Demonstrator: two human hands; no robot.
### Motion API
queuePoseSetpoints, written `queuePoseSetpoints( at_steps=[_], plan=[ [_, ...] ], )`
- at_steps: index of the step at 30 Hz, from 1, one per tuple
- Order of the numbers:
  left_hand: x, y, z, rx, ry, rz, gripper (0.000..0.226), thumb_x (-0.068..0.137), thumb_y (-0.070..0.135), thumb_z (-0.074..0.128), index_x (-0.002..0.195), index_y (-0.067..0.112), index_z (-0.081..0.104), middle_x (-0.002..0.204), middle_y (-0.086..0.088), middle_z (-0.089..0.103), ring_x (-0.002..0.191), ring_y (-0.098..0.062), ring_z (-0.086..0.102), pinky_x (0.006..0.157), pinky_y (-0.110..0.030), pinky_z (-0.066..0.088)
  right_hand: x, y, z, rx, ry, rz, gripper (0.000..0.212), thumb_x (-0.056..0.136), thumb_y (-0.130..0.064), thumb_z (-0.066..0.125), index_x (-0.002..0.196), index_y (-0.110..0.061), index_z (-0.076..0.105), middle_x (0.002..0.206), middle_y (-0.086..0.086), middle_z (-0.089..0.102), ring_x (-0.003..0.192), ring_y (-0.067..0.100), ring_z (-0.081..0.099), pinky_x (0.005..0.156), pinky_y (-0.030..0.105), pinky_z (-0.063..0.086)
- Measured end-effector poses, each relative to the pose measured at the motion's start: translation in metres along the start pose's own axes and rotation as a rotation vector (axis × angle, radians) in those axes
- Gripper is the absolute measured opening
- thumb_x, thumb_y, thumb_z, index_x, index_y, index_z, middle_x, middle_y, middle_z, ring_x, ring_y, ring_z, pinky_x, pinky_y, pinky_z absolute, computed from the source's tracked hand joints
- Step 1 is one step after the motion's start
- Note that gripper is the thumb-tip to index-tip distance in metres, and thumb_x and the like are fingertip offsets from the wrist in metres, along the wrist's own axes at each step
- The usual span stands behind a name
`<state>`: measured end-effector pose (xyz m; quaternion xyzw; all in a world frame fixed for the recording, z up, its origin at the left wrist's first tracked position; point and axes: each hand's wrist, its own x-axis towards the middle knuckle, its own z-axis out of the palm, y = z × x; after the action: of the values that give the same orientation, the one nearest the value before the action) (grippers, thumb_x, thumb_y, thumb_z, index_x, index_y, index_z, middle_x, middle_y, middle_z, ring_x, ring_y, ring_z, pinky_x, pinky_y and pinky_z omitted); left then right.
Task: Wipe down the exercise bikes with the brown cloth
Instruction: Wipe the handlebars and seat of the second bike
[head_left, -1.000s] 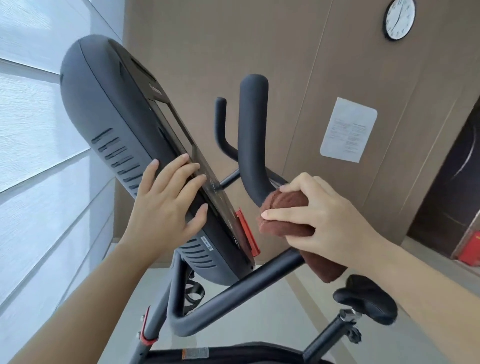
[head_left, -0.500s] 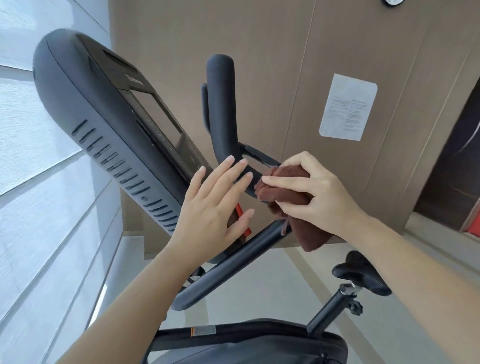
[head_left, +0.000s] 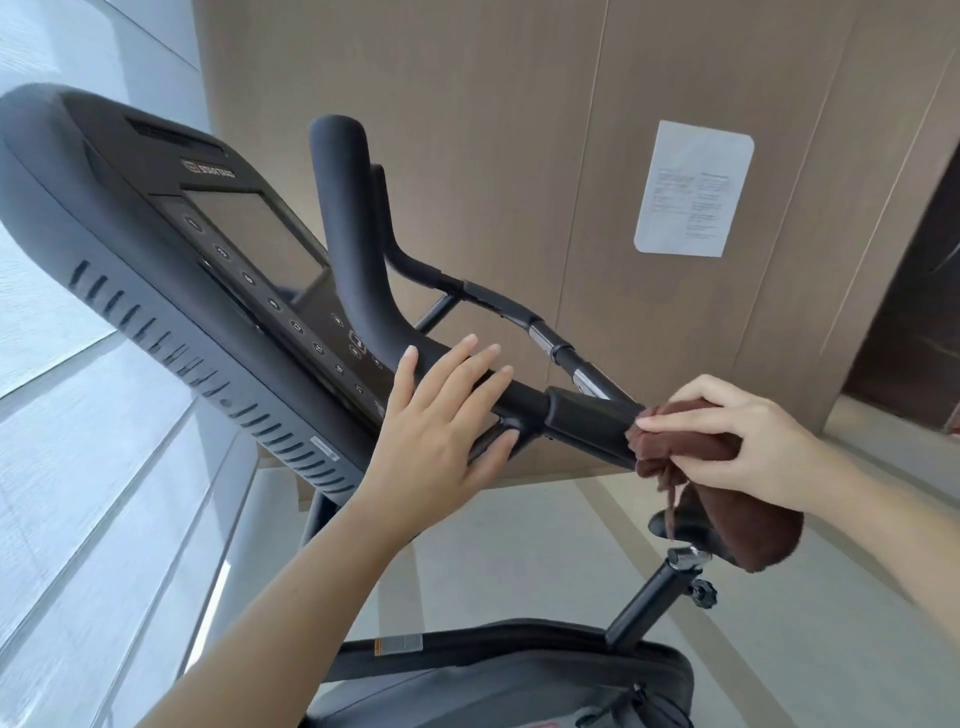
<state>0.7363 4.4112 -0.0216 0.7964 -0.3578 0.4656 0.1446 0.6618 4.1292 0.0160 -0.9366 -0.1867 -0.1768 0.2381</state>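
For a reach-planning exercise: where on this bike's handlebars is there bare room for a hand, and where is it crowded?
Free: the upright grip beside the console; the rear bar. Crowded: near bar, between left hand and brown cloth.

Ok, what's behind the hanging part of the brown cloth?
The bike's saddle: only one end shows beside the brown cloth, above the seat post. The rest is covered. The right hand grips the cloth against the handlebar.

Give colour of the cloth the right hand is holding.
Dark reddish brown, plain, no pattern; the cloth shows best in the head view.
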Motion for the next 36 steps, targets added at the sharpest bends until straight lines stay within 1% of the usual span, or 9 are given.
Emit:
queuePoseSetpoints(
  at_steps=[3,5,11,15,18,20,23,27,36],
  plan=[
    [0.007,0.014,0.008,-0.001,-0.036,-0.004,0.043,0.088,0.037,0.046,0.120,0.011,0.056,0.131,-0.005,0.053,0.130,-0.022,0.038,0.109,-0.046,0.013,0.021,-0.004,0.003,0.073,0.235,-0.033,0.055,0.076,-0.003,0.070,0.108,-0.048,0.061,0.102,-0.008,0.056,0.097,0.003,0.056,0.090,0.010,0.038],
    [0.011,0.022,0.013,0.023,-0.038,-0.035,0.042,0.088,0.038,0.047,0.118,0.011,0.058,0.128,-0.004,0.056,0.126,-0.022,0.043,0.108,-0.048,0.013,0.042,-0.014,0.015,0.131,0.293,-0.063,0.049,0.077,-0.008,0.070,0.112,-0.042,0.059,0.102,-0.008,0.055,0.098,-0.001,0.053,0.089,0.004,0.034],
    [0.016,0.031,0.021,0.112,-0.012,-0.106,0.035,0.086,0.036,0.049,0.105,0.011,0.064,0.103,-0.002,0.065,0.106,-0.024,0.056,0.105,-0.051,0.019,0.061,-0.005,0.031,0.134,0.066,-0.059,0.035,0.078,-0.038,0.065,0.110,-0.052,0.058,0.104,-0.021,0.050,0.100,-0.004,0.051,0.081,0.009,0.038],
    [0.014,0.035,0.024,0.149,-0.026,-0.136,0.040,0.086,0.044,0.048,0.105,0.012,0.062,0.104,-0.003,0.063,0.107,-0.023,0.052,0.105,-0.052,0.020,0.033,0.039,0.011,0.161,0.012,-0.037,0.041,0.079,-0.025,0.066,0.098,-0.060,0.059,0.099,-0.015,0.054,0.091,0.005,0.059,0.082,0.022,0.044],
    [0.014,0.039,0.027,0.168,-0.007,-0.158,0.045,0.086,0.049,0.046,0.103,0.010,0.063,0.103,-0.004,0.063,0.107,-0.024,0.051,0.103,-0.053,0.023,0.016,0.067,0.007,0.156,0.045,0.032,0.051,0.077,-0.011,0.068,0.096,-0.057,0.060,0.091,-0.009,0.056,0.087,0.010,0.059,0.076,0.012,0.042],
    [0.016,0.042,0.030,0.176,0.015,-0.176,0.046,0.087,0.048,0.045,0.101,0.009,0.064,0.102,-0.006,0.064,0.106,-0.026,0.052,0.101,-0.054,0.026,0.018,0.071,0.009,0.185,0.094,0.025,0.047,0.076,-0.005,0.069,0.101,-0.044,0.064,0.090,-0.003,0.057,0.089,0.014,0.058,0.076,0.012,0.041],
    [0.016,0.045,0.031,0.176,0.026,-0.207,0.044,0.086,0.046,0.046,0.101,0.008,0.064,0.104,-0.006,0.064,0.108,-0.025,0.050,0.100,-0.054,0.026,0.040,0.047,0.013,0.268,0.137,-0.081,0.043,0.076,-0.006,0.069,0.104,-0.038,0.065,0.094,-0.004,0.058,0.089,0.006,0.056,0.080,0.008,0.039],
    [0.017,0.050,0.031,0.182,0.026,-0.232,0.045,0.084,0.045,0.047,0.100,0.007,0.065,0.104,-0.006,0.064,0.110,-0.022,0.047,0.099,-0.053,0.026,0.072,0.005,0.025,0.233,0.065,-0.265,0.038,0.076,-0.019,0.067,0.108,-0.039,0.066,0.095,-0.010,0.056,0.089,-0.002,0.049,0.079,0.007,0.037],
    [0.018,0.052,0.033,0.175,0.058,-0.274,0.057,0.087,0.054,0.036,0.097,0.007,0.066,0.103,-0.005,0.065,0.112,-0.018,0.044,0.104,-0.039,0.016,0.059,0.057,0.016,0.280,0.021,-0.194,0.050,0.075,-0.007,0.063,0.090,-0.055,0.061,0.095,-0.011,0.056,0.089,-0.002,0.053,0.076,0.002,0.035]
  ],
)
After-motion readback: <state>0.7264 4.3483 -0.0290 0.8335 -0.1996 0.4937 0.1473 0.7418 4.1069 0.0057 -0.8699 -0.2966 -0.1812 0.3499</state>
